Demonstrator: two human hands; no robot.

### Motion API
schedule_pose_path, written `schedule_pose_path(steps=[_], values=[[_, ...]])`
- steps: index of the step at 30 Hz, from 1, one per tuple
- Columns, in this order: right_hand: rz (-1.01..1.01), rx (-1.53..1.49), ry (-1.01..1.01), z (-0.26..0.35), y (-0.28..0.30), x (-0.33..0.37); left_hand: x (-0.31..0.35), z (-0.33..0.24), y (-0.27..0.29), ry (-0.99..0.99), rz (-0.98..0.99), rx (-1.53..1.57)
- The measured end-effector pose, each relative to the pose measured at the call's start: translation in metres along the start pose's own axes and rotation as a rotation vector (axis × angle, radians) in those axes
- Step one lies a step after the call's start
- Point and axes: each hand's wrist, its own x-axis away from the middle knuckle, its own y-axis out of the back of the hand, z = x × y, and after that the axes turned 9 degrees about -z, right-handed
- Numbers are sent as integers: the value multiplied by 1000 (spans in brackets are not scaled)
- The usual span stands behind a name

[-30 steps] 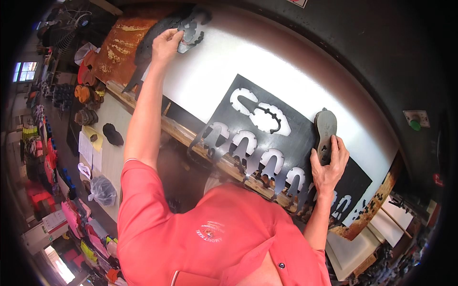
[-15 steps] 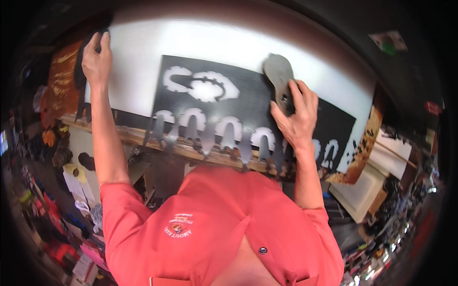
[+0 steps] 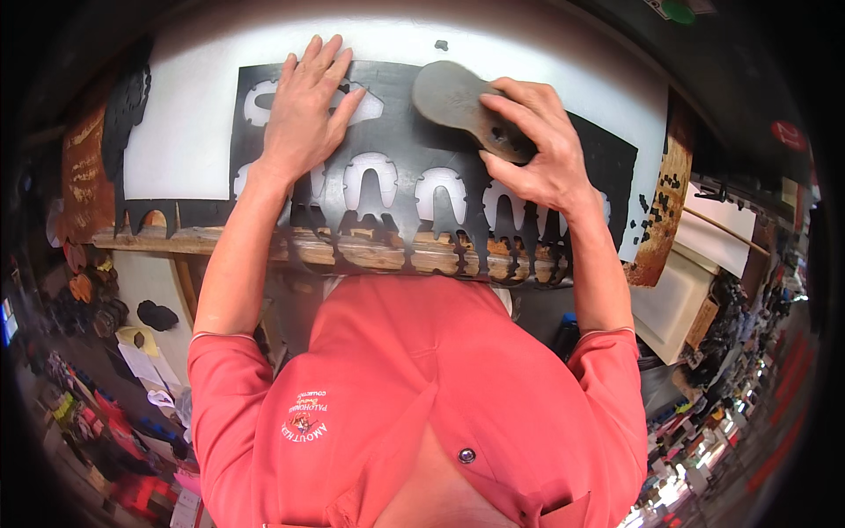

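Note:
A black sheet (image 3: 387, 123) with horseshoe-shaped cut-outs lies on the white board (image 3: 180, 150). My left hand (image 3: 308, 114) rests on its left part with fingers stretched out, covering some of the cut-outs. In my right hand (image 3: 541, 145) is a grey, sole-shaped cutting die (image 3: 453, 99), gripped at its narrower end, where dark holes show. The die's broad end points to the far left, over the upper middle of the sheet. Whether it touches the sheet I cannot tell. Cut strips of the sheet hang over the near edge.
A worn wooden rail (image 3: 378, 251) runs along the near edge, close to my body. Black scrap (image 3: 128, 97) lies at the board's left side, and small black bits (image 3: 647, 216) at its right. A small dark piece (image 3: 441, 45) sits beyond the sheet. Dark machinery overhangs the far side.
My left hand has moved right, from the black scrap at the left side onto the sheet. My right hand still holds the die, which is now tilted further left.

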Motion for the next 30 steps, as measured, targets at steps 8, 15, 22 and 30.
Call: schedule_pose_path(steps=[8, 15, 22, 30], values=[[168, -70, 67, -20, -16, -1, 2, 8, -2, 28, 6, 72], [-163, 92, -74, -4, 2, 37, 15, -16, 65, 175, -163, 294], [-297, 135, -265, -5, -14, 68, 104, -128, 59, 60, -126, 459], [-696, 39, -281, 20, 28, 68, 122, -124, 30, -81, -272, 215]])
